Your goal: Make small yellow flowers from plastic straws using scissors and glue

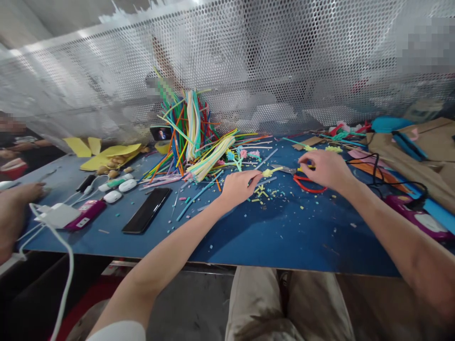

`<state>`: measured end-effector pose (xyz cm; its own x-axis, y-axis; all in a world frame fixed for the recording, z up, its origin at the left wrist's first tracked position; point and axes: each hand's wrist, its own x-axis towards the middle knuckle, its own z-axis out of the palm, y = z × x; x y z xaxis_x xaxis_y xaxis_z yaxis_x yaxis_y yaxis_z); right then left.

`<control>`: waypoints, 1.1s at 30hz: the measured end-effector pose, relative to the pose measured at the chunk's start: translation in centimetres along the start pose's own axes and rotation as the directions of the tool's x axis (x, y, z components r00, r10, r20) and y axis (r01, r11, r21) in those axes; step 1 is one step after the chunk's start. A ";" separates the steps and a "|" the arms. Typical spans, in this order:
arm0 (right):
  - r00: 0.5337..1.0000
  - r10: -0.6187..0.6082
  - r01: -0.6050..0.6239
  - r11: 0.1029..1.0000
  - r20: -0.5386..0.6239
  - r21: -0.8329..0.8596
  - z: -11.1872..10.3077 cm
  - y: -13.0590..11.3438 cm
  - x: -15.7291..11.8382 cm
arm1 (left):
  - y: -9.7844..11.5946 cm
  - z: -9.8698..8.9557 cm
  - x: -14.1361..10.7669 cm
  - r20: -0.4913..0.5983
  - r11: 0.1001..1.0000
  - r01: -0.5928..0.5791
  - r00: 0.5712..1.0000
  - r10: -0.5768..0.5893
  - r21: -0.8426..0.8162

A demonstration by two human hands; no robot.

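My left hand [239,189] is closed in a pinch on a small yellow pipe-cleaner flower [267,174], its short stem pointing right. My right hand [325,168] hovers just over a pair of scissors [310,184] with red handles, fingers curled but apart; I see nothing held in it. A small yellow and black part shows behind its fingers, too little to name. Cut yellow pipe-cleaner bits [261,192] lie below the flower. Behind them are pink and blue pipe-cleaner flowers [243,154] on green stems.
A large bunch of coloured pipe cleaners [194,128] stands at the back before a perforated metal screen [277,71]. A black phone [147,210], chargers and a purple power strip [85,215] lie left. Another purple power strip [417,220] and brown paper [423,161] lie right. Another person's arm [17,208] rests far left.
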<state>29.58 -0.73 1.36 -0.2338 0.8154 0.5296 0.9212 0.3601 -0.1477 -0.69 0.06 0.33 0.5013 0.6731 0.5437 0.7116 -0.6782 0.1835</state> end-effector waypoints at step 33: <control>0.946 -0.293 0.316 0.928 -0.138 0.198 0.7 -5.8 -1.3 | 1.3 0.3 -0.6 0.067 0.993 -0.092 0.993 0.097 -0.076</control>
<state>24.31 -3.58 0.98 -0.4480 0.6032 0.6599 0.7193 0.6815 -0.1346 0.03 -1.17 0.01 0.6000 0.6224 0.5026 0.6233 -0.7575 0.1940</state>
